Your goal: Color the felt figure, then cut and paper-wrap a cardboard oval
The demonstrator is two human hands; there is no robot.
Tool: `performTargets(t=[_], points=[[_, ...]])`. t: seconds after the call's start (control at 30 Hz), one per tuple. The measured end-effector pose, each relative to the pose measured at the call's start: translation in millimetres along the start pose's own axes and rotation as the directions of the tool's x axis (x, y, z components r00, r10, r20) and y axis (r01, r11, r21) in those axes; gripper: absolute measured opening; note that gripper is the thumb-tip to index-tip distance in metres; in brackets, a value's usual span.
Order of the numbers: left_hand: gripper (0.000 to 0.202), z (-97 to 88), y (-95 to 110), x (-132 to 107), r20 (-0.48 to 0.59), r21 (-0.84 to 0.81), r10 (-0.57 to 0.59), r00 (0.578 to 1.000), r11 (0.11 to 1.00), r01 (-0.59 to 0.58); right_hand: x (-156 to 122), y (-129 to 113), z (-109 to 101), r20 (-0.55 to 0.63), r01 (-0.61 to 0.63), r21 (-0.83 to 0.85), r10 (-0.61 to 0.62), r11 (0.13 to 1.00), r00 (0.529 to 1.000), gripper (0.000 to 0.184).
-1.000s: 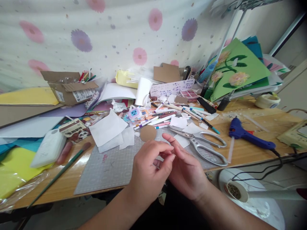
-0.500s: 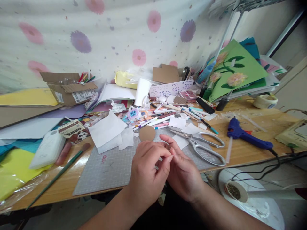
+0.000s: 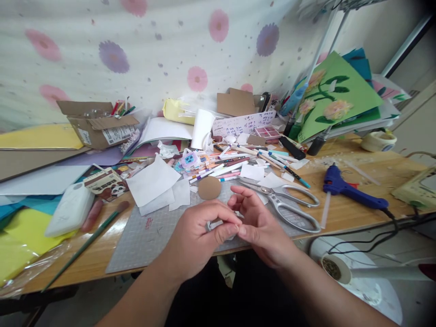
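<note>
Over the front edge of the grey cutting mat (image 3: 136, 247), my left hand (image 3: 199, 234) and my right hand (image 3: 264, 227) meet, thumbs and fingertips pinched together. A whitish bit shows in the gap between my left thumb and index finger, but what it is I cannot make out. My right hand's other fingers curl up behind the pinch. Just beyond the hands lies a round brown cardboard disc (image 3: 209, 188). Silver scissors (image 3: 281, 200) lie partly open to the right, blades pointing left. White paper sheets (image 3: 153, 184) overlap on the mat's back left part.
A blue glue gun (image 3: 350, 190) with a cord lies at the right. Marker pens (image 3: 231, 168) pile up behind the mat. On the left are a green-handled brush (image 3: 85, 245), a white case (image 3: 70, 211) and a cardboard box (image 3: 98, 129). A white stool (image 3: 378, 281) stands below right.
My hands have drawn slightly apart at the wrists, the left shifting left, with fingertips still meeting. The gap between my left thumb and index finger is wider. Objects on the table stay put.
</note>
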State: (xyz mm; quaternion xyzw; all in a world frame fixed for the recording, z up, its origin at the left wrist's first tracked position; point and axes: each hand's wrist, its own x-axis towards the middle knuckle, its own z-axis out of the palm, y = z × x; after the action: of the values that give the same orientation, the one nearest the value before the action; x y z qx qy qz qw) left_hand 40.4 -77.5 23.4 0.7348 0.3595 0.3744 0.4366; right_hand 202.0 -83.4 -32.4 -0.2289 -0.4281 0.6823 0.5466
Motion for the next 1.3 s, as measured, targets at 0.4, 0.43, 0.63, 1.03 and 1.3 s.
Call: performTargets(t=[0.4,0.43,0.63,1.03,1.3], points=[[0.013,-2.5,4.1,0.6,0.144,0.183,-0.075,0.987,0.982,0.048,-3.4,-15.3,-20.2,0.097,0.172,-0.553,-0.142,0.815,0.985,0.079],[0.013,-1.5,4.4,0.1,0.147,0.189,-0.079,0.986,0.981,0.051,-3.6,-16.0,-20.5,0.103,0.185,-0.563,-0.153,0.806,0.983,0.080],[0.015,5.3,2.4,-1.0,0.105,0.193,-0.113,0.988,0.977,0.092,-8.8,-21.4,-17.0,0.189,0.222,-0.567,-0.137,0.793,0.972,0.084],[0.012,7.7,-11.7,-1.3,-0.208,0.114,-0.102,0.973,0.985,0.127,-18.0,-27.2,-7.7,0.136,0.147,-0.351,-0.105,0.925,0.985,0.053],[0.015,12.3,-13.1,-1.1,-0.153,0.436,0.269,0.951,0.882,-0.179,-21.3,-27.2,-9.7,0.160,0.207,-0.637,-0.135,0.742,0.978,0.057]])
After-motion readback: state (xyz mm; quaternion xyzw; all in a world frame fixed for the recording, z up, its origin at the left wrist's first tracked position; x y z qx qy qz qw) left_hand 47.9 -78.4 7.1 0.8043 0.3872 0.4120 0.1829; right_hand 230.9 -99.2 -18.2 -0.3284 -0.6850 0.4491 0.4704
